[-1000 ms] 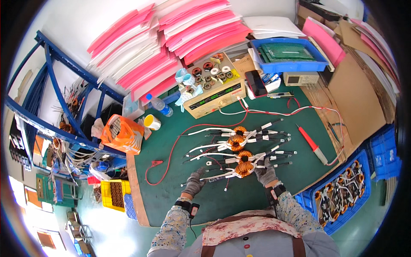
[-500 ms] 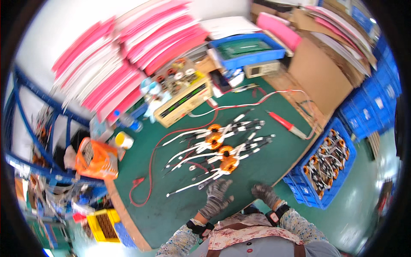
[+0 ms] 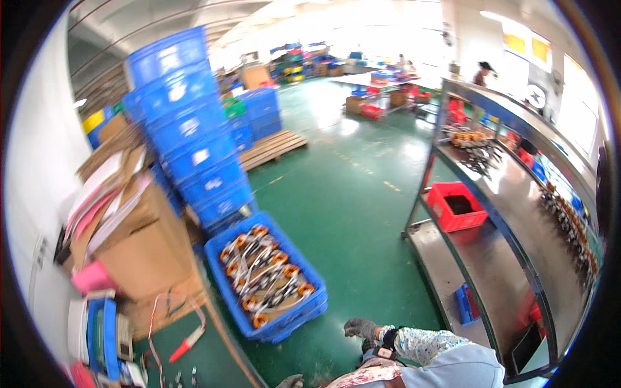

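Hanging in front of the green floor (image 3: 362, 271), the right hand (image 3: 362, 328) wears a grey knitted glove, its fingers loosely bent and pointing left. The blur hides how far they close and whether they hold anything. Only a small part of the left hand (image 3: 291, 382) shows at the lower edge, also gloved, so its grip cannot be told.

Near the right hand, to its left and farther out, stands an open blue plastic crate (image 3: 304, 321). Inside it lie many toroidal coils (image 3: 290, 271) with orange windings and white and black leads. A tall stack of blue crates (image 3: 194, 149) rises just behind it, close to a wooden pallet (image 3: 275, 150).

At lower left is the corner of the green-topped bench (image 3: 212, 363), bearing a red and white test probe (image 3: 187, 343) and its lead. Cardboard sheets (image 3: 139, 249) lean beyond it.

On the right, a metal rack (image 3: 511, 200) carries more coils on its upper shelf and a red bin (image 3: 455, 223) lower down.
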A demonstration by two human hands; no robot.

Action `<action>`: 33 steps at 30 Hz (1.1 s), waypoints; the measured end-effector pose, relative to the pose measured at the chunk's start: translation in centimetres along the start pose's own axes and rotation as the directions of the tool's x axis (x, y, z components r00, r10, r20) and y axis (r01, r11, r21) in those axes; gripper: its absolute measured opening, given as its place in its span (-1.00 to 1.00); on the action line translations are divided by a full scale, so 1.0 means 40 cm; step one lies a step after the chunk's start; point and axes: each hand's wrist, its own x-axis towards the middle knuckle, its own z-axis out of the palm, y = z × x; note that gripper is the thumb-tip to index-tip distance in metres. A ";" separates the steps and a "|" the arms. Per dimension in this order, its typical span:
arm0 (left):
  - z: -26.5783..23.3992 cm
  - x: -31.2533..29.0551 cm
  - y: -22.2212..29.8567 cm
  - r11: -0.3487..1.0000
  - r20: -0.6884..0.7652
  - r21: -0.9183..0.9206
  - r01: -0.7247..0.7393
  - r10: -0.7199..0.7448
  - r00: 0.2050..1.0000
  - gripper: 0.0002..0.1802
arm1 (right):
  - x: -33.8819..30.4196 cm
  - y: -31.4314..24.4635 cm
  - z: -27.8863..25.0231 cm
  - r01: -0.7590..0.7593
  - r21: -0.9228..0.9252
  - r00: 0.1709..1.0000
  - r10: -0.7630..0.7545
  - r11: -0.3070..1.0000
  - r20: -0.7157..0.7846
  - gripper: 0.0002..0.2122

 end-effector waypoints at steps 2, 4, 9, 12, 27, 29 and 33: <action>0.055 0.125 0.007 0.989 0.055 0.116 -0.089 0.083 0.995 -0.64 | -0.048 -0.008 -0.125 -0.086 -0.132 0.996 0.086 0.988 -0.001 -0.78; 0.148 0.256 0.046 0.996 0.194 0.061 -0.069 0.056 0.979 -0.66 | -0.084 0.171 -0.245 0.508 -0.556 0.786 -0.619 0.658 -0.015 -0.81; 0.393 0.510 0.307 0.983 0.345 0.043 -0.180 0.154 0.926 -0.64 | -0.181 0.025 -0.507 -0.031 0.478 0.931 0.199 0.878 -0.306 -0.79; 0.526 0.631 0.377 0.981 0.408 0.013 -0.193 0.171 0.897 -0.65 | -0.201 0.013 -0.673 0.058 0.526 0.875 0.211 0.848 -0.436 -0.77; 0.840 1.412 0.483 0.894 0.674 0.096 -0.437 0.264 0.690 -0.71 | -0.252 -0.322 -1.491 0.019 -0.275 0.570 -0.237 0.961 -0.787 -0.83; 0.894 1.509 0.490 0.905 0.678 0.082 -0.417 0.256 0.689 -0.72 | -0.230 -0.301 -1.594 -0.071 -0.268 0.547 -0.187 0.961 -0.816 -0.82; 1.001 1.618 0.551 0.847 0.657 0.019 -0.531 0.390 0.645 -0.74 | -0.213 -0.350 -1.796 -0.203 -0.270 0.515 -0.132 0.941 -0.847 -0.78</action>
